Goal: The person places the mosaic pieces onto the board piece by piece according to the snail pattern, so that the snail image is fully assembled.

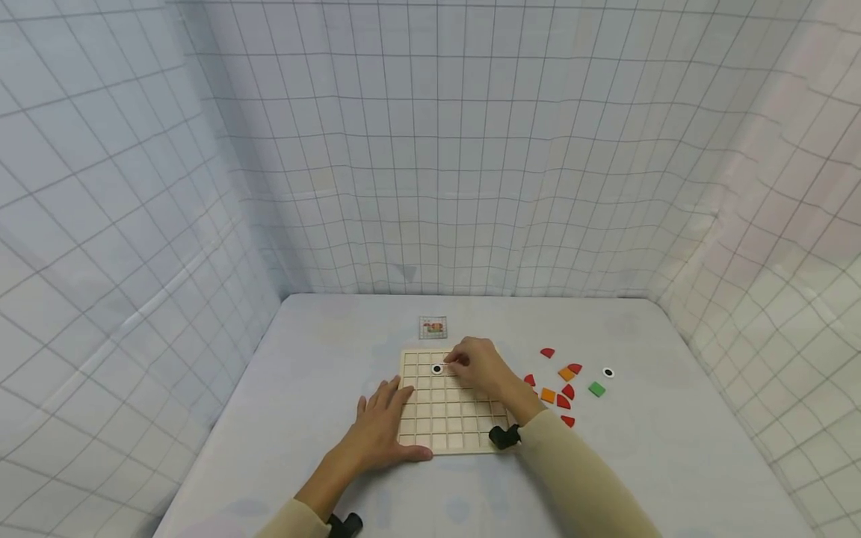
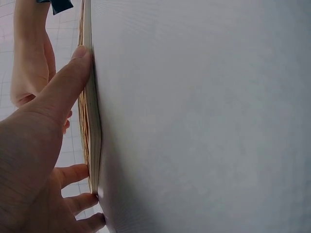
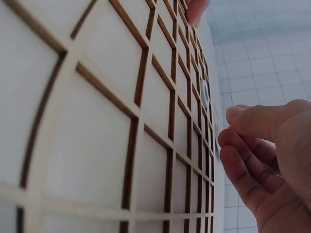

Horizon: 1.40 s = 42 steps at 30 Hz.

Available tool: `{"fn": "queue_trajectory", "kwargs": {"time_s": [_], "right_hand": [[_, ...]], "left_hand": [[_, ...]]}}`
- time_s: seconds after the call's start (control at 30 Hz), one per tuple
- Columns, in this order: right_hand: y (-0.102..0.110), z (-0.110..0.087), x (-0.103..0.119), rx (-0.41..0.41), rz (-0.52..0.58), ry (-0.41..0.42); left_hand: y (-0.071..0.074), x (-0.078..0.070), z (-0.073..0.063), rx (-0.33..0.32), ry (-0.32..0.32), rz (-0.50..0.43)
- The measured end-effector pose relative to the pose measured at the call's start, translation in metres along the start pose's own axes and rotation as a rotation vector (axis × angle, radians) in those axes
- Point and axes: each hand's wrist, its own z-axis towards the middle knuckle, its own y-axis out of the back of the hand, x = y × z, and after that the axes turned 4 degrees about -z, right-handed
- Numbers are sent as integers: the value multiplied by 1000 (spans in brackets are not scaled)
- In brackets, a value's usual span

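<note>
A pale wooden grid board (image 1: pixel 447 427) lies on the table, divided into small square cells by raised strips. My left hand (image 1: pixel 383 433) rests along its left side, thumb at the front edge and fingers spread by the left edge; the left wrist view shows the thumb (image 2: pixel 68 80) against the rim. A white disc with a black centre (image 1: pixel 437 369) sits in a far cell. Just right of it, over the far part of the board, is my right hand (image 1: pixel 479 366), fingers curled. Its thumb (image 3: pixel 252 119) meets the index fingertip; I cannot tell whether something small is between them.
Right of the board lie several red quarter-round pieces (image 1: pixel 563 402), orange squares (image 1: pixel 548 395), a green square (image 1: pixel 596 389) and another white disc with a black centre (image 1: pixel 608 372). Behind the board is a small picture card (image 1: pixel 433 327). White gridded curtains (image 1: pixel 430 149) surround the table.
</note>
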Motion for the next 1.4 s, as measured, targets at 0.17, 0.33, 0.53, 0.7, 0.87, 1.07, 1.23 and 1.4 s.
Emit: {"fn": "queue_trajectory", "kwargs": {"time_s": [0.17, 0.33, 0.53, 0.7, 0.87, 1.07, 1.23, 1.4], "right_hand": [[6, -8, -27, -45, 0, 30], [32, -23, -26, -61, -55, -57], [58, -45, -49, -92, -91, -124], [80, -64, -71, -163, -126, -163], [99, -85, -92, -197, -132, -255], [122, -115, -116, -194, -112, -379], [136, -141, -135, -173, -126, -448], [146, -164, -155, -143, -111, -502]], "left_hand": [[-1, 0, 0, 1, 7, -6], [-1, 0, 1, 2, 7, -6], [-2, 0, 1, 8, 10, -21], [0, -3, 1, 9, 2, -23], [3, -5, 0, 9, 5, -27], [1, -3, 1, 17, 13, -28], [1, -2, 2, 16, 9, -23], [2, -4, 2, 15, 11, -26]]}}
